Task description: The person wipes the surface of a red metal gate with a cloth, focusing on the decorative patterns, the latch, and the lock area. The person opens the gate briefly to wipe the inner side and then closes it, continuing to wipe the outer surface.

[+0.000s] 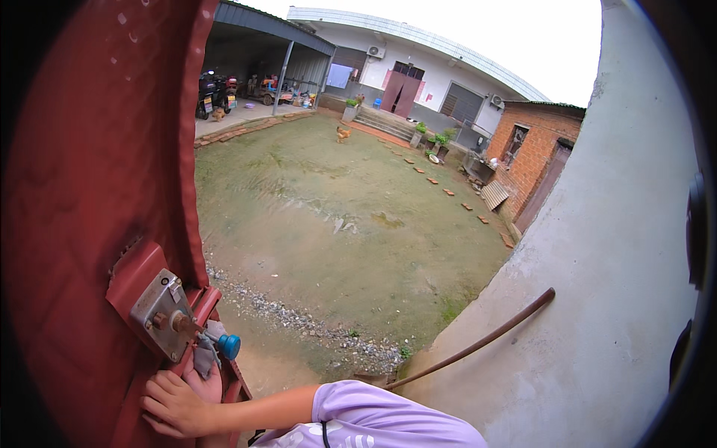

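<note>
A red metal door leaf [101, 185] fills the left side. Bolted to its edge is a steel lock plate [162, 313] with rusty bolts. A rod with a blue round knob [229, 346] juts from the lock, and a grey flat piece [205, 361] hangs under it. My right hand [176, 404], its arm reaching across from a purple sleeve, curls its fingers over the red metal rail [131, 392] below the lock. Behind it, my left hand [206, 383] is at the grey piece, palm partly showing; its wrist and some fingers are hidden, so its hold is unclear.
A brown rod [476, 347] leans along the grey plastered wall [610, 252] at right. Gravel [302, 319] crosses the mossy yard [347, 246], where a chicken [343, 134] stands. Bricks [432, 181] form a line toward the steps [381, 124]. Motorbikes [215, 92] stand under the shed.
</note>
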`<action>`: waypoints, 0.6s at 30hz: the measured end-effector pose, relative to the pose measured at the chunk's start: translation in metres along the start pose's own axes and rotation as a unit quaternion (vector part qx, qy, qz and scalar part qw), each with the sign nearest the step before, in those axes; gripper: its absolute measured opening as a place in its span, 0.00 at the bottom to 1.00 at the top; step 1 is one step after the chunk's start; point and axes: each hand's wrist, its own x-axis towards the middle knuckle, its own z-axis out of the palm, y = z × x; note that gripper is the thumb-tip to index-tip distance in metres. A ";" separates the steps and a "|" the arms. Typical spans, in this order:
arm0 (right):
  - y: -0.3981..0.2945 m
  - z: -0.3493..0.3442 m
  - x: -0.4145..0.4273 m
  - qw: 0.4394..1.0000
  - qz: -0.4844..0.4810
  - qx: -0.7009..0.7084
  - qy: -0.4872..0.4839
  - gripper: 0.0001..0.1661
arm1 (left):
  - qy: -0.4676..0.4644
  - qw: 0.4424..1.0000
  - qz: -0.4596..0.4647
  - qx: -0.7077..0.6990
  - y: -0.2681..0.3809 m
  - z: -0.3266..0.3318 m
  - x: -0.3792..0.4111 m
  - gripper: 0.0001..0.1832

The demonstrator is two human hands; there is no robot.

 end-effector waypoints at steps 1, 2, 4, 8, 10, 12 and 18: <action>-0.001 0.002 -0.001 1.000 0.000 0.001 0.001 0.16 | 0.017 0.999 0.022 0.018 0.002 0.001 -0.001 0.17; 0.000 0.004 -0.002 1.000 -0.001 0.004 0.001 0.17 | 0.016 0.994 -0.016 -0.105 0.003 0.004 0.002 0.17; 0.001 0.006 -0.002 1.000 -0.007 0.010 0.005 0.17 | 0.010 0.872 -0.144 -0.468 0.014 0.011 0.019 0.16; 0.000 0.003 -0.002 1.000 0.005 0.009 0.006 0.18 | -0.033 0.699 -0.223 -0.679 0.032 0.022 0.033 0.14; 0.001 0.004 -0.004 1.000 0.012 0.007 0.002 0.18 | -0.004 0.717 -0.235 -0.656 0.027 0.026 0.033 0.13; 0.002 0.003 -0.005 1.000 0.005 -0.001 0.008 0.18 | 0.012 0.769 -0.224 -0.598 0.013 0.031 0.030 0.12; 0.004 0.005 -0.009 1.000 0.020 0.014 -0.017 0.17 | -0.017 0.759 -0.256 -0.598 0.019 0.033 0.028 0.13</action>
